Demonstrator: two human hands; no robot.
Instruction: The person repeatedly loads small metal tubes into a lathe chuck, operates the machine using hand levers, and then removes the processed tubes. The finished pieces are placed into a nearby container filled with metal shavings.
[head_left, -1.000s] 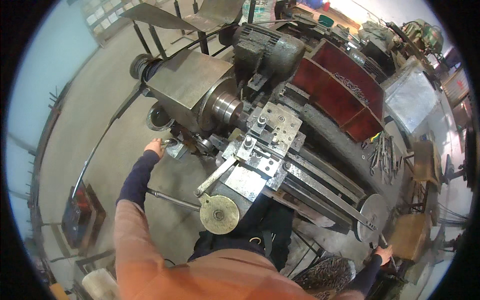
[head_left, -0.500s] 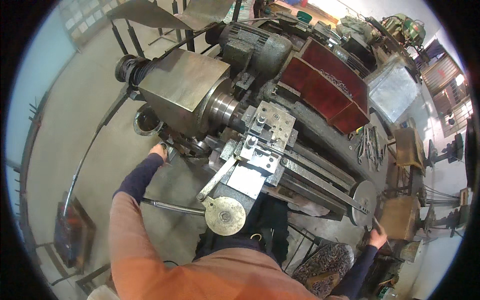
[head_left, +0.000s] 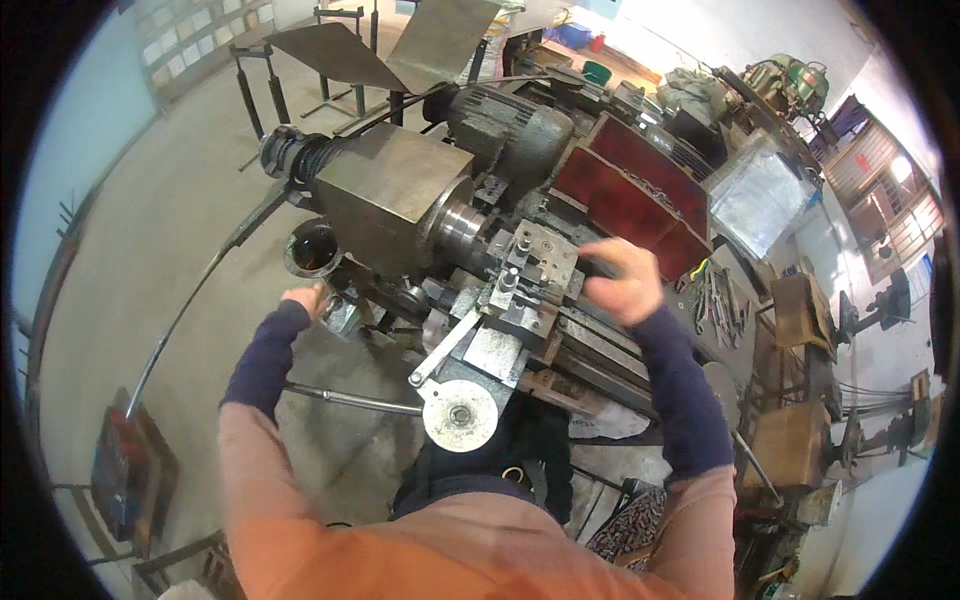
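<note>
A metal lathe stands before me, with its box-shaped headstock (head_left: 395,170), a bright round spindle (head_left: 462,226) and a block tool post (head_left: 545,255) on the slide. My left hand (head_left: 308,297) is closed beside a metal bracket (head_left: 340,313) below the headstock; what its fingers grip is hidden. My right hand (head_left: 625,280), blurred, is raised just right of the tool post. Its thumb and fingers curl about a dark, short thing (head_left: 600,267) whose kind I cannot make out. Nearer my body are a crank handle (head_left: 445,347) and a round disc (head_left: 460,415).
A long metal bar (head_left: 350,399) reaches left from the disc. Behind the lathe sit a motor (head_left: 510,125) and a dark red tray (head_left: 640,190) of small metal pieces. Wrenches (head_left: 720,300) lie at the right. A large wheel (head_left: 722,395) has a long handle (head_left: 758,468).
My right hand has left the long handle at the lower right and come up to the tool post. My left hand stays about where it was. The whole view has shifted slightly.
</note>
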